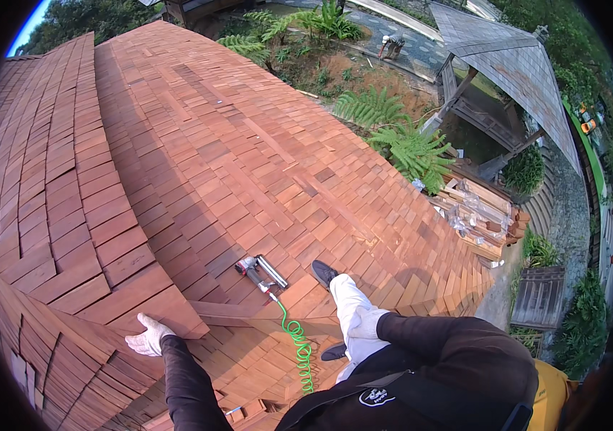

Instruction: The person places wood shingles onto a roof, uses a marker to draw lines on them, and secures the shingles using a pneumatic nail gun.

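Left hand: The gloved left hand point(150, 336) is spread, thumb apart from loosely stretched fingers, over the lower end of the raised roof strip point(116, 251); how firmly it presses, I cannot tell.
Right hand: The gloved right hand point(367, 323) rests on the leg of the white trousers point(352, 291); its fingers blend with the cloth, so I cannot tell whether they are spread or together.
Nail gun: The nail gun point(252, 273) lies on the roof slope point(242, 187) between the hands and beyond them, touched by neither.
Hose: A green coiled hose point(294, 329) runs from the nail gun back toward the body, between the two hands.
Feet: One dark shoe point(324, 274) is just beyond the right hand; the other shoe point(334, 352) is nearer the body, left of that hand.
Wood pile: Boards and clear plastic form a wood pile point(475, 219) beyond and right of the right hand.
Far off: A shingled pavilion point(497, 54) and a bent-over person point(393, 47) are well beyond both hands.
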### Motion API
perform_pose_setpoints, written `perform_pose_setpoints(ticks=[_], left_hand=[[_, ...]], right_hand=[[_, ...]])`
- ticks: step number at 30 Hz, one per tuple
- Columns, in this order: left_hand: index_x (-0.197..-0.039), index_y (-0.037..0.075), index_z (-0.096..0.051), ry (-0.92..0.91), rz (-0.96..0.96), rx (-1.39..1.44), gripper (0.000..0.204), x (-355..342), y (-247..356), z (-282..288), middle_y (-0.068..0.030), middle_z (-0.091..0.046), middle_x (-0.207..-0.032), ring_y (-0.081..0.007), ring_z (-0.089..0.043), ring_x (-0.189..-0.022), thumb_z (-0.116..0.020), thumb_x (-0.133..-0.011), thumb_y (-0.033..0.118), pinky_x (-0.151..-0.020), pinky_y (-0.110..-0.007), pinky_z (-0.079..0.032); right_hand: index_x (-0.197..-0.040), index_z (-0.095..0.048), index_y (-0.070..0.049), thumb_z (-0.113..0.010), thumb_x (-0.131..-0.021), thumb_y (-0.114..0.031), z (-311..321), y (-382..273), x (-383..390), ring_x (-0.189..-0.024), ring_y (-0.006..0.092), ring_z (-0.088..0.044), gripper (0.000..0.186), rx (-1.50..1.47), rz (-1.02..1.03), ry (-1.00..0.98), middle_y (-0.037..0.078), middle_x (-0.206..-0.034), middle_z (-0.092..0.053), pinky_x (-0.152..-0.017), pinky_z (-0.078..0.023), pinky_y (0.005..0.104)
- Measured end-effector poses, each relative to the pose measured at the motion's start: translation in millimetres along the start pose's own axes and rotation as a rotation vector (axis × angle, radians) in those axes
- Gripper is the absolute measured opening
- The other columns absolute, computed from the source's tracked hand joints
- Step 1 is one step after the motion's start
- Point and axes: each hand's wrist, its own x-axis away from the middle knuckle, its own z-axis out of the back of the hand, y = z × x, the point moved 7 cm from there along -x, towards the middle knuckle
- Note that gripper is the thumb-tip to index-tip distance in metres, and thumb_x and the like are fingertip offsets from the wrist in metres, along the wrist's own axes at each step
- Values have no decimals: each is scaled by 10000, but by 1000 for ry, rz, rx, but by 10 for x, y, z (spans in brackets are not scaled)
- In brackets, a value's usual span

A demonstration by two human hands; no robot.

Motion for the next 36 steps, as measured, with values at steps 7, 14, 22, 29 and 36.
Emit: perform_pose_setpoints(ticks=[7,14,22,29,36], left_hand=[[-1601,13,-334,10,-2,10,1033,-8,-6,-14,-222,-351,-1641,-364,-331,-1521,-606,-913,733,-1238,-485,-290],[-1602,8,-330,-5,12,4,1015,36,50,77,-222,-348,-1643,-355,-328,-1526,-618,-923,706,-1244,-475,-281],[-1603,8,-330,-17,22,1,1017,21,31,59,-221,-341,-1647,-351,-324,-1529,-602,-926,716,-1248,-468,-274],[-1597,-11,-331,-22,15,-15,1012,13,31,71,-222,-347,-1644,-348,-319,-1530,-587,-938,713,-1249,-461,-271],[-1595,-8,-339,-2,-1,-10,1012,7,22,25,-224,-364,-1634,-349,-321,-1529,-601,-932,710,-1250,-461,-270]], right_hand=[[-1482,-459,2,-669,-806,-659,56,-51,69,-1344,489,-541,969,-3,13,11,376,-1445,-515,-1123,-444,492],[-1482,-465,10,-668,-806,-670,111,-78,75,-1335,488,-550,981,4,33,5,374,-1432,-531,-1120,-449,492],[-1482,-473,-6,-679,-807,-670,123,-77,76,-1330,474,-561,968,-1,28,19,352,-1431,-546,-1117,-453,487],[-1491,-463,-20,-683,-815,-658,209,-198,176,-1341,472,-552,955,47,83,12,356,-1439,-536,-1116,-453,488],[-1487,-457,1,-674,-815,-668,76,-25,23,-1341,489,-544,973,2,17,14,374,-1440,-523,-1120,-448,495]])
